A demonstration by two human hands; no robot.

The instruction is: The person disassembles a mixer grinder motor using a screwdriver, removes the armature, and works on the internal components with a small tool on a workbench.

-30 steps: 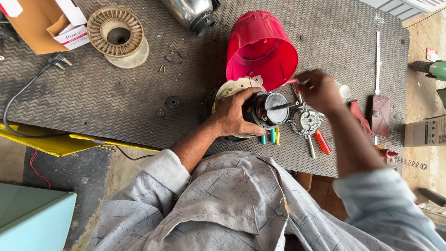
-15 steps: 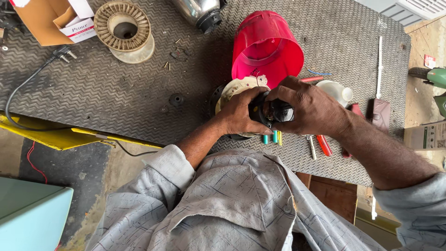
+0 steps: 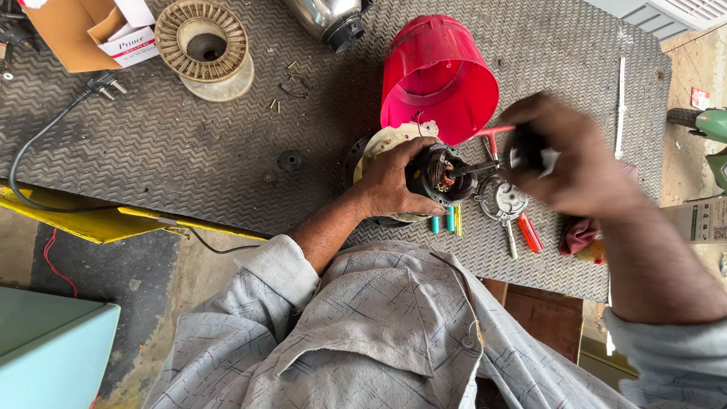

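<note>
Left hand (image 3: pixel 394 182) clamps motor body (image 3: pixel 439 173) on the bench (image 3: pixel 189 151), shaft axis pointing right toward right hand (image 3: pixel 568 163), closed on a dark part (image 3: pixel 528 149).

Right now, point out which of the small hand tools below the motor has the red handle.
The red-handled screwdriver, lying rightmost, beside the round metal cover. The others by the motor have teal and yellow handles.

Grey ridged mat (image 3: pixel 174 151) covers the bench above stained concrete floor (image 3: pixel 113 280)
</note>
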